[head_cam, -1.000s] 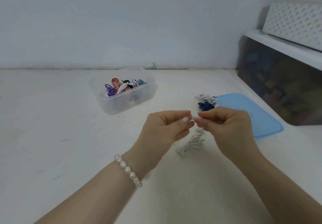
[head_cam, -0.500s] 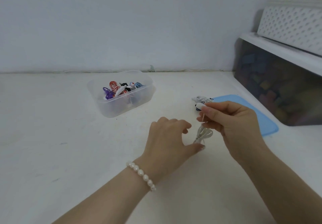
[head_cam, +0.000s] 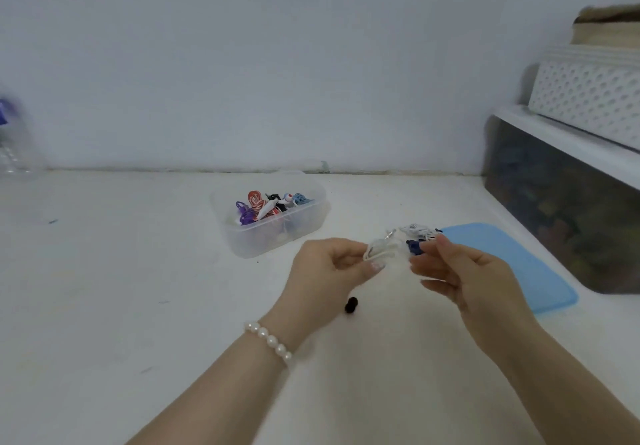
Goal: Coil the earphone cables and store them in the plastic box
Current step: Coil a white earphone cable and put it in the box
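Observation:
My left hand [head_cam: 332, 266] pinches a coiled white earphone cable [head_cam: 379, 250] between thumb and fingers, lifted above the white table. My right hand [head_cam: 460, 276] hovers just to the right of the coil with relaxed fingers, holding nothing that I can see. The clear plastic box [head_cam: 273, 233] stands behind and to the left, holding several coiled earphones in purple, red-white, black and light blue. A white earphone bundle [head_cam: 415, 230] and a dark blue one [head_cam: 414, 247] lie on the table behind my right fingertips.
The blue lid [head_cam: 512, 264] lies flat at the right. A small black object [head_cam: 351, 305] sits on the table below my left hand. A dark storage bin [head_cam: 568, 223] with a white perforated basket [head_cam: 588, 94] on top stands at the right. A plastic bottle [head_cam: 14, 143] is at far left.
My left hand took the white coil from my right hand and lifted it. My right hand let go and its fingers relaxed. The small black object came into view.

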Tool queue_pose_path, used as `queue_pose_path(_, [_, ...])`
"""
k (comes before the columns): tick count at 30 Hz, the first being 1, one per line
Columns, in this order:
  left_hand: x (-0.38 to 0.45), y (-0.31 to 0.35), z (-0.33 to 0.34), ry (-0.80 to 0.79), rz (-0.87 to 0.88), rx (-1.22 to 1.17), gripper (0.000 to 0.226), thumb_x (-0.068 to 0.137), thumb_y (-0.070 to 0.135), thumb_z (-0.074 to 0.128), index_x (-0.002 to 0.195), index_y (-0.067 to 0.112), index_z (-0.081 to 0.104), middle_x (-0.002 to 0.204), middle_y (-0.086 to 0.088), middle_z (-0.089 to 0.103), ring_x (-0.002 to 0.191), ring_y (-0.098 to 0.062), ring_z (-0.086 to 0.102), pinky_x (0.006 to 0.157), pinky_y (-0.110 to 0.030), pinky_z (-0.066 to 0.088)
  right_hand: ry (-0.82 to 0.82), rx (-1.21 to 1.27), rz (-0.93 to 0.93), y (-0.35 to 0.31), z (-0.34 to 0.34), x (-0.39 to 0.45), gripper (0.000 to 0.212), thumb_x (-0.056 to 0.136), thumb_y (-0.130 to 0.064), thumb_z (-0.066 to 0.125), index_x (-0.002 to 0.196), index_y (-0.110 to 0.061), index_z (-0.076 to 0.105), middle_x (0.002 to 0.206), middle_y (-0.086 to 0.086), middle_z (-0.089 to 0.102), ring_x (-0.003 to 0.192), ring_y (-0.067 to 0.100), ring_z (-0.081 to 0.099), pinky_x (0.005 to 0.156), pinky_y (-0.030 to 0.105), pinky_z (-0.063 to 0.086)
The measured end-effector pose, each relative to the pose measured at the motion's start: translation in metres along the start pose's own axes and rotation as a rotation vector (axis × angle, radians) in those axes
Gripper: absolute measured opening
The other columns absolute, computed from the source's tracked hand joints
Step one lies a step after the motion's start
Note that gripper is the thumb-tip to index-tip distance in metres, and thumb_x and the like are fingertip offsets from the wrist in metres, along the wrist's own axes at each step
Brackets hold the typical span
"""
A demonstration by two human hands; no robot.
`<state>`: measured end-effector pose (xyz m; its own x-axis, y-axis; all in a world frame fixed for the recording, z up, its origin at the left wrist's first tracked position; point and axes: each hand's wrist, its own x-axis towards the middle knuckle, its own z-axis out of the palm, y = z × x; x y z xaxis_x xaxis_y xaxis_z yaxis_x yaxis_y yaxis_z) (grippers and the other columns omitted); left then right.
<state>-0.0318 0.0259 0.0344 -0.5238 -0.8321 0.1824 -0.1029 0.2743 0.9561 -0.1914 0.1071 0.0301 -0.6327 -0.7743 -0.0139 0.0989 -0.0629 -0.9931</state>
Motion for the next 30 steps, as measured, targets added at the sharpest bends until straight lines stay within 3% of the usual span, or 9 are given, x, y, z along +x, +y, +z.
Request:
queue_pose_path(3, [0.013,0.012,-0.019,0.123,-0.021,-0.092,0.005,0.077,0.009,0.07,0.077,0.014,0.071,0.045,0.015,0.057,0.047,0.006,0.049,0.055,-0.006,0.039,-0.025,-0.07,-0.007,0.003,0.003,0.0,0.031,0.09,-0.032,0.05,0.083,-0.009,0.07,0.075,0.007,0.073,0.074,0.019,0.069,0.066,0.028,0.05])
queue_pose_path(7, [0.047,0.022,-0.048,0.365,0.005,-0.026,0.014,0.075,0.023,0.074,0.074,0.012,0.066,0.065,-0.003,0.058,0.064,-0.014,0.053,0.062,-0.026,0.04,-0.021,-0.14,-0.065,0.004,0.003,-0.003,0.031,0.089,-0.031,0.052,0.078,-0.01,0.071,0.072,0.006,0.073,0.076,0.02,0.068,0.071,0.032,0.051])
queue_pose_path(10, [0.079,0.022,-0.064,0.484,-0.036,0.085,0.029,0.072,0.034,0.075,0.091,0.018,0.059,0.073,0.0,0.063,0.079,-0.02,0.066,0.07,-0.032,0.05,-0.008,-0.163,-0.095,0.006,0.004,-0.003,0.03,0.089,-0.029,0.053,0.073,-0.011,0.071,0.07,0.004,0.073,0.077,0.021,0.068,0.075,0.035,0.051])
queue_pose_path(15, [0.111,0.01,-0.067,0.465,-0.084,0.326,0.036,0.08,0.034,0.067,0.097,0.014,0.043,0.099,-0.007,0.059,0.087,-0.024,0.062,0.068,-0.031,0.047,0.024,-0.223,-0.185,0.009,0.002,0.003,0.029,0.089,-0.025,0.054,0.068,-0.013,0.071,0.062,-0.002,0.071,0.062,0.002,0.065,0.066,0.017,0.048])
queue_pose_path(19, [0.117,-0.002,-0.062,0.479,-0.123,0.406,0.038,0.083,0.031,0.065,0.097,0.008,0.038,0.09,-0.008,0.051,0.082,-0.028,0.056,0.068,-0.032,0.044,0.088,-0.296,-0.249,0.011,-0.006,0.011,0.031,0.09,-0.026,0.054,0.064,-0.018,0.069,0.061,-0.005,0.07,0.057,0.003,0.056,0.062,0.015,0.042])
queue_pose_path(22, [0.115,-0.009,-0.066,0.46,-0.19,0.59,0.032,0.084,0.031,0.062,0.096,0.007,0.044,0.085,-0.006,0.053,0.08,-0.026,0.052,0.067,-0.03,0.039,0.147,-0.357,-0.293,0.014,-0.016,0.019,0.034,0.09,-0.03,0.054,0.064,-0.014,0.069,0.062,0.016,0.064,0.054,0.015,0.044,0.058,0.029,0.039])
queue_pose_path(26, [0.11,-0.011,-0.069,0.357,-0.251,0.848,0.029,0.081,0.04,0.056,0.064,0.016,0.056,0.065,-0.002,0.06,0.076,-0.028,0.061,0.066,-0.029,0.04,0.195,-0.469,-0.337,0.014,-0.029,0.027,0.036,0.091,-0.03,0.052,0.062,-0.014,0.066,0.038,-0.009,0.047,0.04,0.006,0.04,0.047,0.016,0.032])
queue_pose_path(28, [0.104,-0.011,-0.068,0.384,-0.2,0.864,0.03,0.082,0.041,0.053,0.064,0.018,0.062,0.069,-0.002,0.065,0.082,-0.03,0.06,0.075,-0.033,0.045,0.246,-0.558,-0.383,0.013,-0.033,0.03,0.035,0.092,-0.028,0.051,0.059,-0.02,0.06,0.042,-0.01,0.049,0.045,0.003,0.045,0.047,0.012,0.029])
queue_pose_path(30, [0.095,-0.009,-0.066,0.441,-0.091,0.821,0.024,0.083,0.039,0.054,0.072,0.021,0.068,0.078,-0.001,0.069,0.088,-0.03,0.059,0.081,-0.039,0.046,0.276,-0.669,-0.453,0.015,-0.035,0.034,0.027,0.091,-0.024,0.053,0.064,-0.024,0.057,0.062,-0.013,0.056,0.07,0.005,0.051,0.058,0.015,0.028])
